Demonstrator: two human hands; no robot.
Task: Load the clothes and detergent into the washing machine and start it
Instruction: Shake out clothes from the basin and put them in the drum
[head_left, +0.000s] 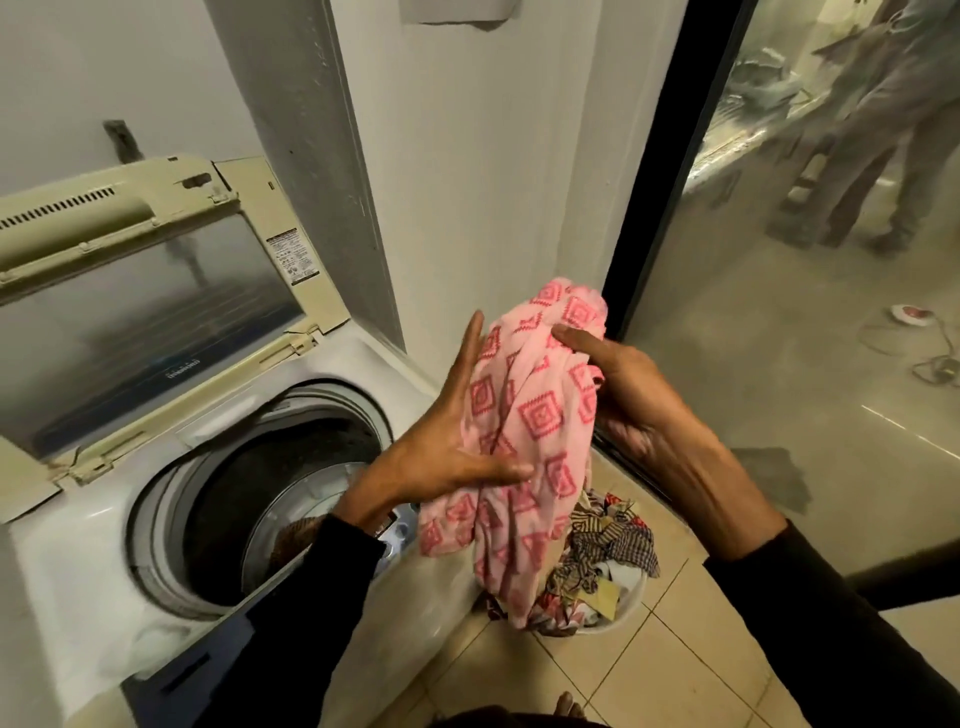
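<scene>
Now both hands hold pink cloth (524, 431) up, long way up-down. Left hand (447, 441) presses flat, fingers straight; right hand (618, 384) grips other side. Washer tub (270, 499) sits open, down-left, nearer left hand. Basket (623, 610) of clothes below.

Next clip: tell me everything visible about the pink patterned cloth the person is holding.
The pink cloth with darker pink square motifs looks like soft knit fabric, bunched and creased into a vertical bundle. It hangs in the air, to the right of the open top-loading washing machine and above the white laundry basket of mixed clothes. The left hand presses its left side with straight fingers; the right hand grips its upper right. Its lower end dangles over the basket.
</scene>
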